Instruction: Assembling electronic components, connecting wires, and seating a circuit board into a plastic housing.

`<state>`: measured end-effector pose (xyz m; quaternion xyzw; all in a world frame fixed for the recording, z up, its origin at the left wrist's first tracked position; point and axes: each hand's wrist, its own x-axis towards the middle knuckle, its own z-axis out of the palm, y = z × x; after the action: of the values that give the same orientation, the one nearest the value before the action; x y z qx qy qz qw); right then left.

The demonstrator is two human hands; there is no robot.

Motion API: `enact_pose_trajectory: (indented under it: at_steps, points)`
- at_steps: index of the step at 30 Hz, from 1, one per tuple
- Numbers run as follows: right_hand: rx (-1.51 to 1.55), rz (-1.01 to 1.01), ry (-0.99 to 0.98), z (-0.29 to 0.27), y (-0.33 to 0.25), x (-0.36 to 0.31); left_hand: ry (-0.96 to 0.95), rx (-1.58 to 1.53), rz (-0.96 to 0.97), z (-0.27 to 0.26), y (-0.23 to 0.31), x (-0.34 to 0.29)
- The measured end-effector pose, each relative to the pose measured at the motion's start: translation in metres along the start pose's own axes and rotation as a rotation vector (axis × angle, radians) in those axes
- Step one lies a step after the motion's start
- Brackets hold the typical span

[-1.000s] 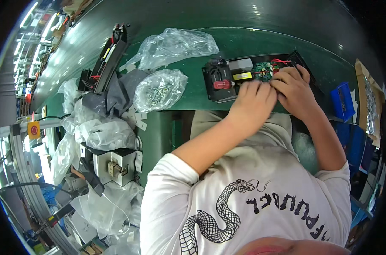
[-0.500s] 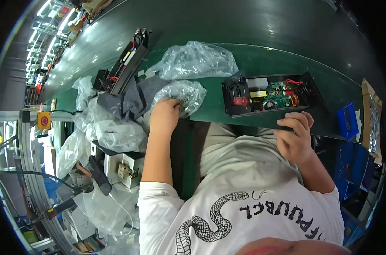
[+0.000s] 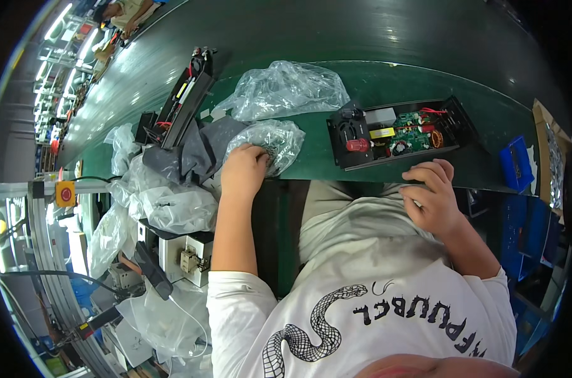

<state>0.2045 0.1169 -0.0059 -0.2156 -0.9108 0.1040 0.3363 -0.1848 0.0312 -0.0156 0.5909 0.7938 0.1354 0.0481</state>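
My left hand (image 3: 243, 170) dips its fingertips into a clear plastic bag (image 3: 284, 142) of small, dark metallic pieces. Those fingers are bent together, and what they pinch is hidden. Held above my lap at the table edge, my right hand (image 3: 434, 198) is curled, its fingers bent toward the thumb; anything inside the curl is out of sight. Just beyond it lies an open black metal case (image 3: 396, 167) with a fan, a green circuit board (image 3: 415, 134), red wires and a copper coil. A red rounded part (image 3: 357, 145) sits at its fan end.
A second open black case (image 3: 188, 94) leans on grey cloth (image 3: 204, 142) at the left. Crumpled clear bags (image 3: 286, 91) lie behind and beside it. On the right are a blue bin (image 3: 517, 165) and a cardboard box (image 3: 547, 142). A red stop button (image 3: 65, 194) is on the left frame.
My right hand has shifted slightly left and its fingers have curled a little more. My left hand stays at the bag. A person has come into view at the far upper left.
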Motion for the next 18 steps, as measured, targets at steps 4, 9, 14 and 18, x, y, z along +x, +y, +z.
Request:
enact_pose_trajectory:
  at_steps: [4, 9, 14, 18]
  points:
    - [-0.008, 0.006, 0.001, 0.0, 0.001, 0.003, -0.03, 0.185, 0.027, 0.007, -0.008, -0.001]
    - [0.007, 0.045, -0.01, -0.004, 0.007, -0.007, 0.051, 0.08, 0.031, 0.011, -0.003, -0.005]
    - [0.027, 0.048, -0.025, 0.002, 0.01, -0.013, 0.032, 0.108, 0.009, 0.004, 0.005, 0.001]
    - [0.035, 0.055, -0.047, 0.004, 0.014, -0.014, 0.051, 0.119, -0.007, 0.008, 0.004, -0.001]
